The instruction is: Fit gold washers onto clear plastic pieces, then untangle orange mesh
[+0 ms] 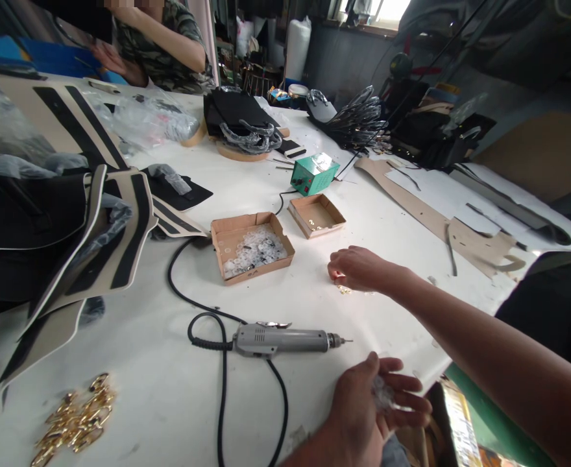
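Note:
My left hand (363, 405) is at the table's front edge, palm up and fingers loosely curled. Several small clear plastic washers (381, 393) lie in its palm. Further forward, my right hand (356, 268) is on the white tabletop with its fingers pinched together; what is between the fingertips is hidden. Small gold-coloured pieces (344, 290) lie right beneath and beside it. Between the hands and to the left lies a grey electric screwdriver (285, 339), its bit pointing right. A cardboard box (256, 275) of clear washers stands beyond it, beside a smaller box (309, 228) with a few gold pieces.
A green power unit (312, 175) stands behind the boxes. Black cable (223, 389) loops across the table (163, 363). Gold metal hardware (78, 418) is heaped at front left. Bag panels (134, 233) pile up on the left, with black bags (239, 117) behind. Another person (169, 45) is across the table.

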